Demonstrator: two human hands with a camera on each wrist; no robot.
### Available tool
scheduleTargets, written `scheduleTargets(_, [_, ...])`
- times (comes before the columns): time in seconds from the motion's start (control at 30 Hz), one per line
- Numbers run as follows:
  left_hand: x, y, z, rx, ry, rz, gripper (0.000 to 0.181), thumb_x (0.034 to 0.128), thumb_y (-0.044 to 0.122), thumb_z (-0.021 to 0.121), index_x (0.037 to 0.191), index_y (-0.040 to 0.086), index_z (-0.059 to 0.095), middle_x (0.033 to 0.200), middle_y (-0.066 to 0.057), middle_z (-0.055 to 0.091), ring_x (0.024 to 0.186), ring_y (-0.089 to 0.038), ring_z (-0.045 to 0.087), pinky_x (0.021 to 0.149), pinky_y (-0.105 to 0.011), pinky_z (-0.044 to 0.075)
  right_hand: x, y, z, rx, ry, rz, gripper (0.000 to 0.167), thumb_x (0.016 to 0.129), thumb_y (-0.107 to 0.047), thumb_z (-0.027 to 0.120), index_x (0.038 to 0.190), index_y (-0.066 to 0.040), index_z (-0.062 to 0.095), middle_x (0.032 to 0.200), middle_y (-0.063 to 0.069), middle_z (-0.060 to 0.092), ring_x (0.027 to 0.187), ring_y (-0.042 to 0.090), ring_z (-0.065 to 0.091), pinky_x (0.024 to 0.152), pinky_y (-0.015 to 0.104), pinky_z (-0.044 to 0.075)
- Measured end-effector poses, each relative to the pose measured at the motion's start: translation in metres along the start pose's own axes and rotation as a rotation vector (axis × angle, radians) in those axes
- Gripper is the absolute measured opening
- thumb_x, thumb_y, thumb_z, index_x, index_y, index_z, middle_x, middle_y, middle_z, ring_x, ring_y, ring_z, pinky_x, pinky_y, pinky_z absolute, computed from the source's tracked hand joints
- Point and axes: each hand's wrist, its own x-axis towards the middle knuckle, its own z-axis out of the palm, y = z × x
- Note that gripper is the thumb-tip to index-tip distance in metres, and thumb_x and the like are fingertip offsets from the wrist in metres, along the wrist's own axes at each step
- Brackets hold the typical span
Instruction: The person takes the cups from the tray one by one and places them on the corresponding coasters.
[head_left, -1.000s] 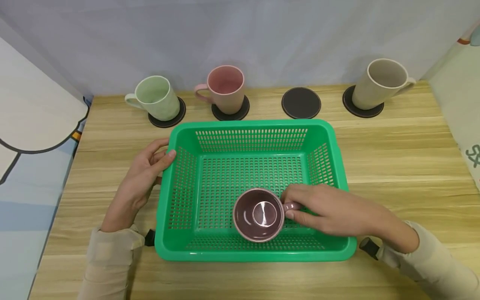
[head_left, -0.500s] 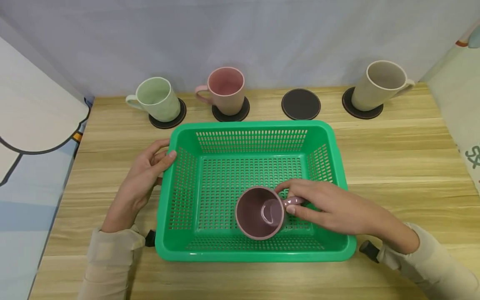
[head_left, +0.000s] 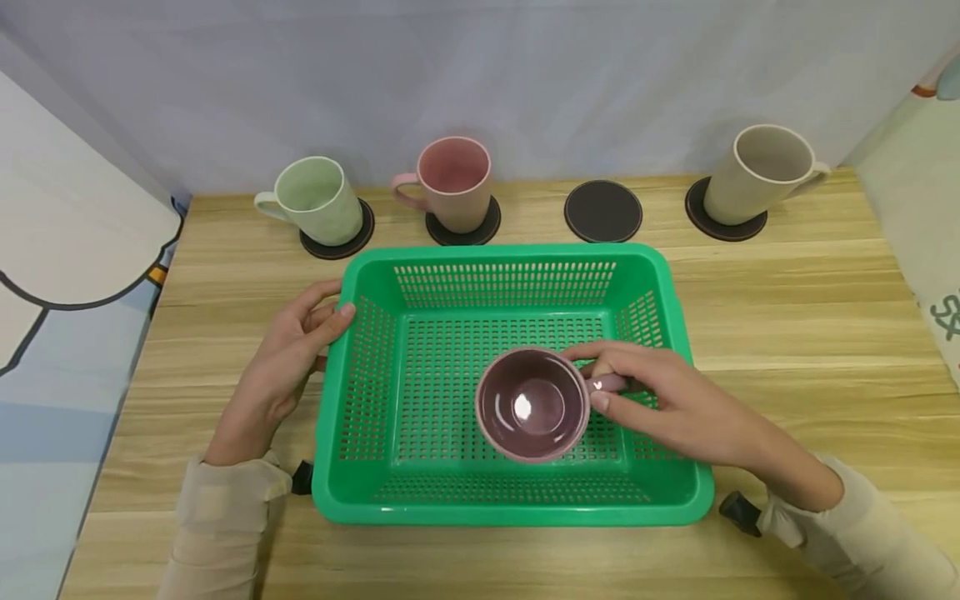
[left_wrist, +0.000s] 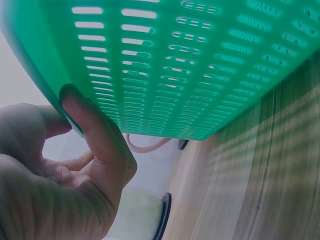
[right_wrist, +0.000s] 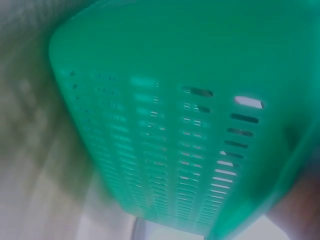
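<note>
A glossy purple mug [head_left: 534, 404], its mouth facing up, is held over the right part of the green plastic basket [head_left: 517, 512]. My right hand [head_left: 678, 404] pinches its handle between thumb and fingers. At the basket's left side, my left hand [head_left: 288, 358] grips the rim. In the left wrist view, the thumb and fingers of my left hand [left_wrist: 75, 170] curl about the rim of the slotted basket [left_wrist: 150, 107]. The right wrist view is mostly filled by the basket wall [right_wrist: 135, 60]; the mug does not show there.
Behind the basket stand a light green mug [head_left: 318, 204], a pink mug [head_left: 453, 187] and a beige mug [head_left: 761, 175], each on a black coaster. A bare black coaster [head_left: 603, 211] lies between the pink and beige mugs. Pale cloth [head_left: 525, 75] hangs behind the wooden table [head_left: 795, 333].
My right hand has lifted the purple mug and shifted it slightly right and away from me; it tilted, then levelled. My left hand stays on the basket.
</note>
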Motion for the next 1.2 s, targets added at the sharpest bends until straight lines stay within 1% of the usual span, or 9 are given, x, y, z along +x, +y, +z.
scheduleTargets(0.17, [0.000, 0.000, 0.000, 0.000, -0.001, 0.000, 0.045, 0.1067, 0.027, 0.062, 0.147, 0.012, 0.050, 0.102, 0.007, 0.077, 0.075, -0.008, 0.075, 0.061, -0.031, 0.065, 0.000, -0.001, -0.001, 0.049, 0.025, -0.014, 0.020, 0.104, -0.006, 0.061, 0.092, -0.022, 0.061, 0.145, -0.002, 0.065, 0.126, 0.011, 0.064, 0.093, 0.021, 0.054])
scheduleTargets(0.37, [0.000, 0.000, 0.001, 0.006, -0.001, -0.001, 0.043, 0.1067, 0.028, 0.062, 0.146, 0.014, 0.051, 0.102, 0.008, 0.077, 0.075, -0.008, 0.074, 0.061, -0.031, 0.065, -0.001, -0.002, -0.003, 0.072, 0.047, -0.018, 0.021, 0.104, -0.004, 0.061, 0.091, -0.021, 0.060, 0.144, 0.001, 0.065, 0.126, 0.009, 0.063, 0.090, 0.022, 0.052])
scheduleTargets(0.57, [0.000, -0.001, 0.000, 0.006, 0.000, 0.002, 0.045, 0.1067, 0.027, 0.062, 0.147, 0.013, 0.050, 0.103, 0.008, 0.077, 0.074, -0.008, 0.074, 0.060, -0.031, 0.064, 0.000, -0.006, -0.006, 0.146, 0.091, 0.036, 0.024, 0.104, -0.003, 0.058, 0.090, -0.022, 0.062, 0.142, 0.004, 0.066, 0.134, 0.006, 0.058, 0.087, 0.023, 0.054])
scheduleTargets(0.67, [0.000, -0.001, 0.000, 0.001, 0.002, 0.000, 0.045, 0.1065, 0.028, 0.062, 0.147, 0.013, 0.050, 0.103, 0.008, 0.077, 0.074, -0.008, 0.074, 0.060, -0.030, 0.064, 0.000, -0.008, -0.009, 0.185, 0.124, 0.057, 0.025, 0.105, -0.002, 0.056, 0.088, -0.020, 0.062, 0.134, 0.006, 0.069, 0.135, 0.006, 0.057, 0.083, 0.024, 0.057])
scheduleTargets(0.77, [0.000, -0.001, 0.000, 0.000, 0.001, -0.002, 0.045, 0.1064, 0.028, 0.062, 0.147, 0.013, 0.050, 0.103, 0.008, 0.077, 0.074, -0.008, 0.074, 0.060, -0.030, 0.064, 0.002, -0.009, -0.014, 0.204, 0.154, 0.060, 0.024, 0.105, 0.000, 0.055, 0.088, -0.016, 0.062, 0.122, 0.006, 0.072, 0.135, 0.007, 0.056, 0.087, 0.022, 0.057])
scheduleTargets(0.83, [0.001, -0.001, 0.000, -0.002, 0.001, -0.003, 0.045, 0.1064, 0.028, 0.062, 0.147, 0.013, 0.050, 0.103, 0.008, 0.077, 0.074, -0.008, 0.074, 0.060, -0.030, 0.064, 0.002, -0.010, -0.016, 0.216, 0.171, 0.063, 0.023, 0.105, 0.000, 0.055, 0.088, -0.014, 0.062, 0.120, 0.005, 0.073, 0.136, 0.009, 0.056, 0.090, 0.021, 0.055])
scheduleTargets(1.0, [0.000, -0.001, 0.000, -0.007, 0.000, -0.001, 0.045, 0.1065, 0.028, 0.062, 0.147, 0.013, 0.050, 0.103, 0.008, 0.077, 0.074, -0.008, 0.074, 0.060, -0.030, 0.064, 0.001, -0.012, -0.024, 0.249, 0.192, 0.072, 0.022, 0.105, 0.000, 0.054, 0.088, -0.010, 0.062, 0.131, 0.004, 0.071, 0.136, 0.013, 0.057, 0.095, 0.020, 0.054])
scheduleTargets(1.13, [0.000, -0.001, -0.001, -0.011, -0.005, 0.004, 0.045, 0.1067, 0.027, 0.062, 0.147, 0.012, 0.049, 0.102, 0.007, 0.077, 0.073, -0.008, 0.075, 0.060, -0.030, 0.064, -0.001, -0.012, -0.032, 0.259, 0.203, 0.084, 0.021, 0.106, 0.000, 0.053, 0.089, -0.008, 0.063, 0.133, 0.005, 0.070, 0.135, 0.015, 0.058, 0.096, 0.019, 0.054])
scheduleTargets(1.2, [0.000, -0.001, -0.001, -0.013, -0.007, 0.006, 0.045, 0.1069, 0.027, 0.062, 0.147, 0.012, 0.049, 0.102, 0.007, 0.077, 0.073, -0.008, 0.075, 0.060, -0.030, 0.064, -0.002, -0.013, -0.036, 0.277, 0.211, 0.084, 0.021, 0.106, 0.000, 0.052, 0.090, -0.006, 0.063, 0.130, 0.006, 0.070, 0.134, 0.016, 0.058, 0.096, 0.019, 0.053])
